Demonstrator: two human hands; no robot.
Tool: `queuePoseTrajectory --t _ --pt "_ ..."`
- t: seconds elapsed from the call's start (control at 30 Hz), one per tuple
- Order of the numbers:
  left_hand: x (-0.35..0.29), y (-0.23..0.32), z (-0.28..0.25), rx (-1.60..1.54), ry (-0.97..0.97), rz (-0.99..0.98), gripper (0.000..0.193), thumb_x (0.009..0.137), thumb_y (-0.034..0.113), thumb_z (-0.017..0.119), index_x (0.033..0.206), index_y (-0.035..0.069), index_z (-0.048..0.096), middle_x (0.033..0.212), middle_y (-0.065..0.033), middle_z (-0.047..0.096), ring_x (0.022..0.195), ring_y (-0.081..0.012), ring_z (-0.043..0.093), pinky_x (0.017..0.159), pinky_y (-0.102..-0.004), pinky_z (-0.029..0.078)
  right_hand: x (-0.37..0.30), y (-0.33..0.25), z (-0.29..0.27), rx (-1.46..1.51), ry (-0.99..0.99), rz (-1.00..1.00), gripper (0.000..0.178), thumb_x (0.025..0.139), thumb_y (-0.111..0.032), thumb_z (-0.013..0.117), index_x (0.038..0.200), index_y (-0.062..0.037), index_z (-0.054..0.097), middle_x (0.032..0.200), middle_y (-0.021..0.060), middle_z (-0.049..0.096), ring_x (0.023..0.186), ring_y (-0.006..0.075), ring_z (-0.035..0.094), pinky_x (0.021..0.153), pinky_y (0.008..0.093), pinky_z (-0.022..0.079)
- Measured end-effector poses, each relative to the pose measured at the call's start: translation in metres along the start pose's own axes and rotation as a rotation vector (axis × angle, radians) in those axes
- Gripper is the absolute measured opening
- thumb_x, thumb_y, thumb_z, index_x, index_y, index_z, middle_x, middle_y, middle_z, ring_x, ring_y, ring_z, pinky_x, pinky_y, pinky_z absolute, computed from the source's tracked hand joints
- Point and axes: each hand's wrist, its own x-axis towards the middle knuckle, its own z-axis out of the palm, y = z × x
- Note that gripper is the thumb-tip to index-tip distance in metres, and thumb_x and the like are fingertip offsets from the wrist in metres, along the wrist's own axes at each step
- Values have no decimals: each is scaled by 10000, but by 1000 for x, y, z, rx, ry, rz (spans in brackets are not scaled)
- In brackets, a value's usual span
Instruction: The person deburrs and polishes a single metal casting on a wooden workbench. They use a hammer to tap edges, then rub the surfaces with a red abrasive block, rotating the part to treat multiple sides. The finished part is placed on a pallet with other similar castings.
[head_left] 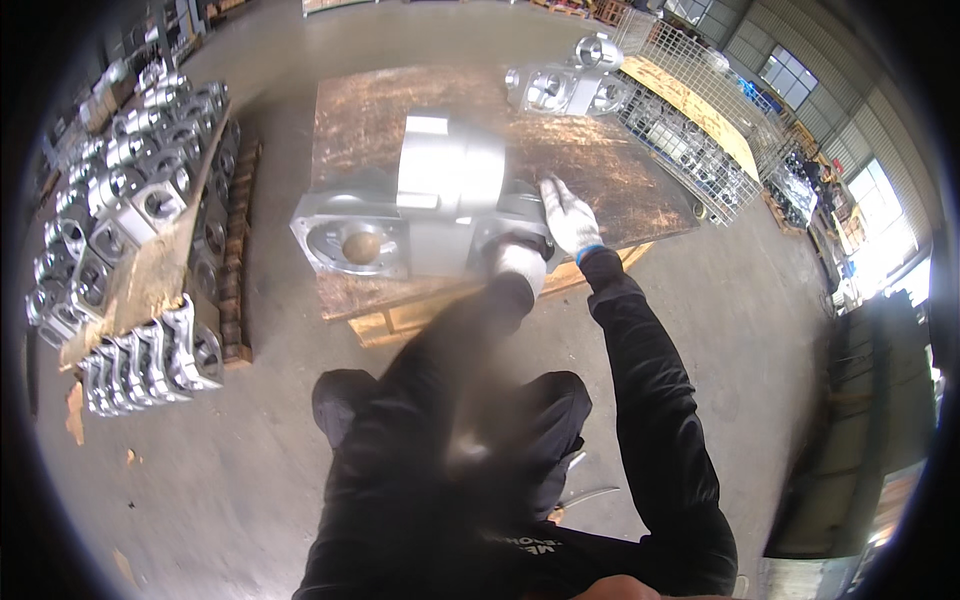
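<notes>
A large silver-grey metal casting [435, 235], with a round barrel on top and a square flange at its left end, lies on a worn wooden tabletop [360, 110]. My left hand [520, 268], in a white glove, reaches into the round opening at the casting's right end; its fingers are hidden inside. Against the right side of that same end rests my right hand [568, 217], gloved in white with a blue cuff edge, its fingers stretched out and nearly flat on the metal.
A similar casting [565, 88] stands at the table's far right corner. Beyond it is a wire mesh cage [690, 110] with metal parts. To the left, a pallet stack holds rows of castings [120, 190] with a wooden board [150, 290] between layers. A dark green object [850, 430] stands at right.
</notes>
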Motion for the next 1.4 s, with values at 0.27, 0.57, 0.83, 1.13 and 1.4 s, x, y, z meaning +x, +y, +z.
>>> queuePoseTrajectory --t 0.27,0.57,0.83,1.13,1.4 --pt "-67 -23 22 -1435 556 -79 297 974 83 635 1244 53 756 1018 -164 776 927 -330 758 793 -455 598 -159 53 68 975 459 475 673 1093 -357 633 1614 10 417 1552 206 536 1433 289 522 1209 394 412" --pt "-115 46 52 -1614 483 -404 576 956 306 778 1435 35 609 1223 -224 727 1125 -353 727 947 -454 588 -195 60 124 1920 51 515 478 1059 -427 672 1360 -61 611 1213 109 706 1140 256 676 1033 432 534" --pt "-168 -88 -57 -662 1378 -324 539 1014 235 723 1479 71 504 1323 -199 583 1213 -327 579 1114 -534 422 -125 95 32 1045 320 511 502 990 -160 665 1474 -108 541 921 63 683 827 190 676 702 368 583" --pt "-98 -170 -119 -751 1327 -254 609 1047 368 665 1498 -28 559 1349 -348 651 1278 -478 655 1111 -504 529 -94 88 48 933 83 452 470 933 -63 707 1395 -44 620 1129 8 755 876 77 664 701 273 552" --pt "-108 -288 -131 -776 970 -167 532 1096 298 649 1505 -31 562 1446 -205 661 1347 -253 623 1169 -351 455 -177 20 70 478 122 -142 411 920 -9 699 1325 -75 675 1283 163 731 1054 349 730 882 432 602"
